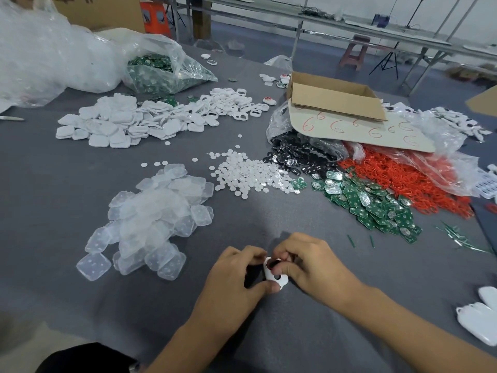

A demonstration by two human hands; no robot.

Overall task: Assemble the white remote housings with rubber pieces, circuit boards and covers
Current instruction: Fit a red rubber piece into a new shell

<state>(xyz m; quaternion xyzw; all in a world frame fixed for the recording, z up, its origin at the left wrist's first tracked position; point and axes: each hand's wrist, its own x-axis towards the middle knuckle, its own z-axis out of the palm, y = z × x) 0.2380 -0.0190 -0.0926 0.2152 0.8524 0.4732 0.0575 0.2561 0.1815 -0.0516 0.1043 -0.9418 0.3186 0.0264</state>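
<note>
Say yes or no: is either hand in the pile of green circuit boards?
No: the left hand and right hand both grip a white housing, apart from the green circuit boards.

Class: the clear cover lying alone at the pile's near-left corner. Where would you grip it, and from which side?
Take the cover by its left rim, thumb on top, coming from the left: it lies flat, and bare table borders only its left and near sides.

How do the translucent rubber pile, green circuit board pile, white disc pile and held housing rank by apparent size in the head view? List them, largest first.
1. translucent rubber pile
2. green circuit board pile
3. white disc pile
4. held housing, smallest though nearest the camera
</note>
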